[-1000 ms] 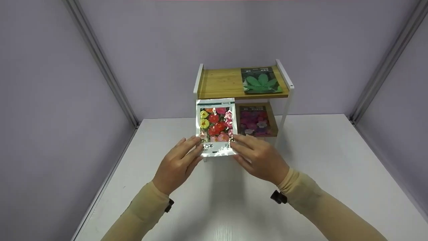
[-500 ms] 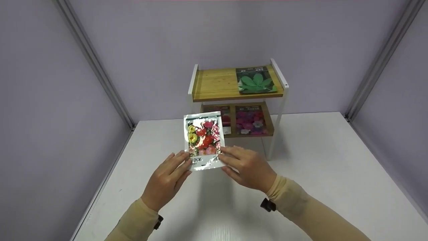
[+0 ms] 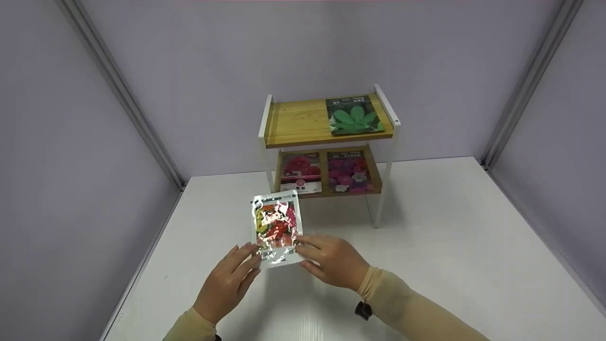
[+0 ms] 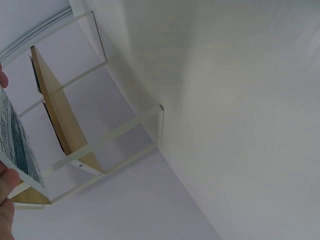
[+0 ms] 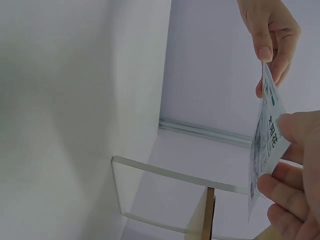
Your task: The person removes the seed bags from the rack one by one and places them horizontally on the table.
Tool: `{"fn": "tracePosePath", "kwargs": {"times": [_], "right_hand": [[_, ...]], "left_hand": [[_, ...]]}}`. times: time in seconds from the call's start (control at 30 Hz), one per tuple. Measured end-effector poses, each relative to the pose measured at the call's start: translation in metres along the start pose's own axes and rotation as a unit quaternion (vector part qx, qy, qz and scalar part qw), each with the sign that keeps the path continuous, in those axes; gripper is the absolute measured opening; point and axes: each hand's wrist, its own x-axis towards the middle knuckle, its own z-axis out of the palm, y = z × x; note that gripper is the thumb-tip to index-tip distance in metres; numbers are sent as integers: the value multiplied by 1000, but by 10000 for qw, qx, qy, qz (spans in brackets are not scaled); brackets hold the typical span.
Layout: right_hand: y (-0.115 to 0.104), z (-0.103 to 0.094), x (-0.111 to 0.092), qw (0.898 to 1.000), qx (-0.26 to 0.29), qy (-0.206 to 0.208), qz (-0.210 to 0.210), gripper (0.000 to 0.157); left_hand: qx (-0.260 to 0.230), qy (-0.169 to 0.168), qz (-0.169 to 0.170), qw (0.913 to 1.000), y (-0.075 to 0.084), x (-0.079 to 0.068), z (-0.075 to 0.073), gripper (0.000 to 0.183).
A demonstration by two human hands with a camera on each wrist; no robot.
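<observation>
A glossy flower seed packet (image 3: 277,227) is held up in front of a small rack, slightly tilted, its picture of red, pink and yellow blooms catching glare. My left hand (image 3: 227,282) pinches its lower left edge, and my right hand (image 3: 334,260) pinches the lower right edge. From the right wrist, the packet (image 5: 270,132) appears nearly edge-on, with the thumb of the left hand (image 5: 272,35) on the face turned to that camera. The left wrist view shows the printed back of the packet (image 4: 17,137).
The two-tier rack has an upper wooden shelf (image 3: 296,121) bearing a green-leaf packet (image 3: 355,117) at its right. Below, a red-flower packet (image 3: 300,168) and a pink-flower packet (image 3: 349,173) lie side by side on the lower shelf (image 3: 324,173). The rack stands on a white table (image 3: 426,227) between pale walls.
Both hands have brought the packet down and back from the rack, leftward in the head view. The red-flower packet on the lower shelf has come into sight.
</observation>
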Motion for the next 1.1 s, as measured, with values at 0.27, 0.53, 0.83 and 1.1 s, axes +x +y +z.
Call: {"fn": "tracePosePath", "kwargs": {"times": [0.27,0.53,0.83,1.1], "right_hand": [[-11,29,-8,9996,144,-222,-20,26],[-18,57,-18,9988,270,-400,-28,23],[-18,78,-19,9967,229,-772,26,23],[-18,95,-12,9946,158,-1024,9,14]], "left_hand": [[-84,-285,-521,9982,-4,-23,9,43],[-46,-658,-913,9936,-9,-39,20,35],[-81,-1121,-1062,9880,-23,-51,35,33],[-64,-1758,-1452,9736,-31,-56,40,32]]}}
